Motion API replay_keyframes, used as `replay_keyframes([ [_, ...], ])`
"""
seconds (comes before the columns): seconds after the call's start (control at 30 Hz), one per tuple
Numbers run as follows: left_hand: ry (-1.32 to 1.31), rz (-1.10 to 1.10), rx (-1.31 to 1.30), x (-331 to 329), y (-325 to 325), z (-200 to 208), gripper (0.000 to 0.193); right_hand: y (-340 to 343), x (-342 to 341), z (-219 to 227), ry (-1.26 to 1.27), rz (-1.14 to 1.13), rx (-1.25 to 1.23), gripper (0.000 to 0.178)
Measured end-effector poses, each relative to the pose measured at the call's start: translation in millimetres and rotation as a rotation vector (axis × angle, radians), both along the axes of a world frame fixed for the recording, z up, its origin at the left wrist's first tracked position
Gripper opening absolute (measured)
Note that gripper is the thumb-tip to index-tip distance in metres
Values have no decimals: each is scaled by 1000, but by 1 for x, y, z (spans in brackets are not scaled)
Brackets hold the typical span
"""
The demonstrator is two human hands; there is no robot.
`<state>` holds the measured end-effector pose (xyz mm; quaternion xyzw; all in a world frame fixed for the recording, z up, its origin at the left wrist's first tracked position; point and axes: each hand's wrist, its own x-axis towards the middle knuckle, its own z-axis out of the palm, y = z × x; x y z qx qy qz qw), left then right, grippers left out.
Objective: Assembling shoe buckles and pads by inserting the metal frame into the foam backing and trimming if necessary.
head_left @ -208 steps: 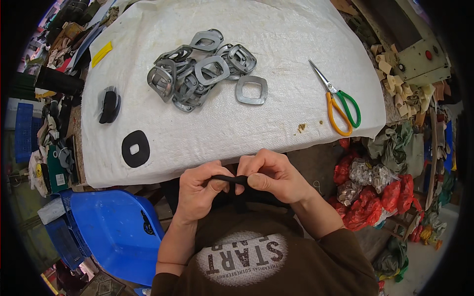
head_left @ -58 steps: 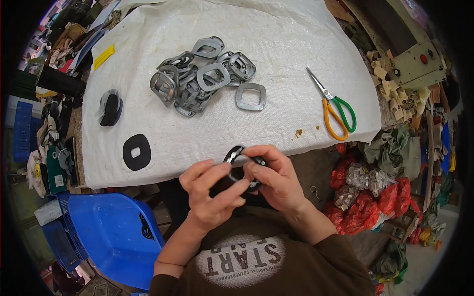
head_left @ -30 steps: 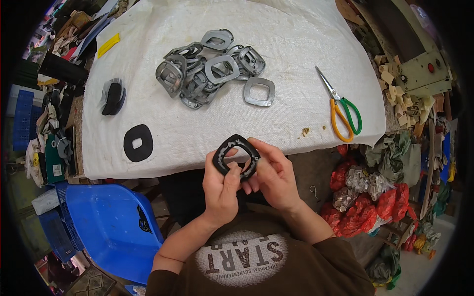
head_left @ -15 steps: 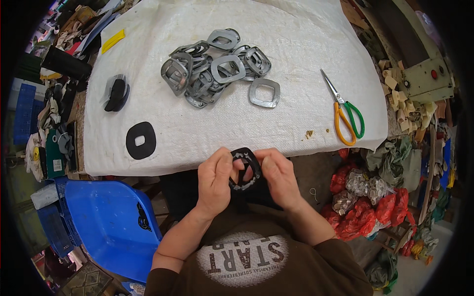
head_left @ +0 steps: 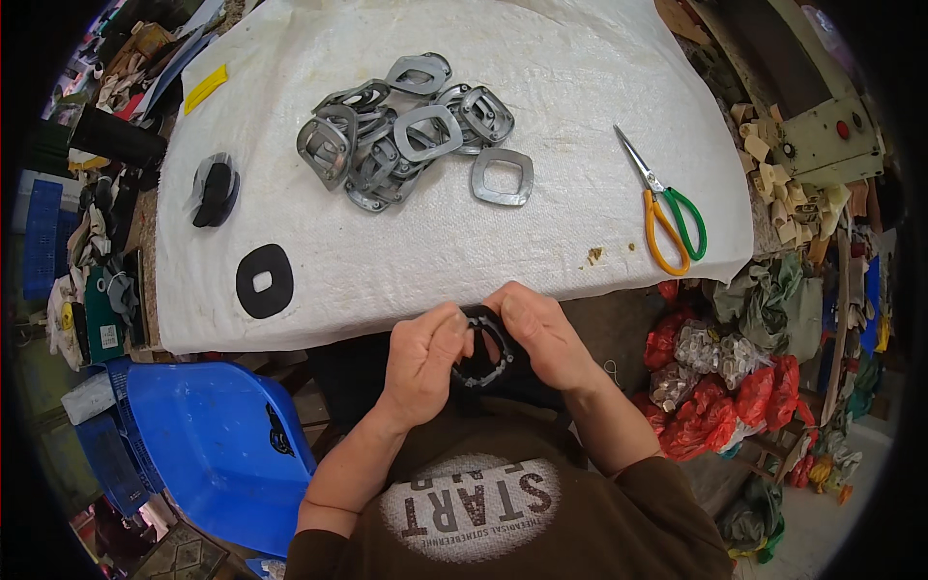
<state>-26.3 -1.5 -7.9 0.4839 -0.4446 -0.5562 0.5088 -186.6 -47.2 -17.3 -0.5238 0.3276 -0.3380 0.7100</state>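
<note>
**Both hands closed on a black ring at the table's near edge**

Low in the middle of the frame, the left hand [head_left: 425, 362] and the right hand [head_left: 541, 333] meet over a black ring-shaped piece [head_left: 480, 350] with a pale inner rim. Both hands are curled around it — fingers of the left bent over its left side, fingers of the right wrapped over its upper right — so it is pinched between them, held in the air just below the near edge of the white cloth-covered table [head_left: 541, 116]. The ring's lower arc shows between the two hands; the rest is hidden under the fingers.

Up on the cloth, in the upper middle of the frame, lies a heap of grey metal buckle frames [head_left: 391, 135], overlapping one another, with a single grey frame [head_left: 502, 177] lying flat just to the right of the heap. Further right — well apart from the heap — are scissors [head_left: 667, 208] with one yellow and one green handle. On the left side of the cloth sits a flat black oval piece with a square hole [head_left: 264, 280], and above it a small stack of black pieces [head_left: 214, 189]. A blue plastic chair [head_left: 208, 435] stands at lower left.
</note>
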Motion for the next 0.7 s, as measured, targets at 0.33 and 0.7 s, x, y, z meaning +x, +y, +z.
replay_keyframes([
  [0.33,-139,-53,-49,-4,0,9,32,-4,2,14,166,150,-26,24],
  [0.7,-164,-29,-83,-3,1,8,32,1,4,11,-3,48,-2,25],
])
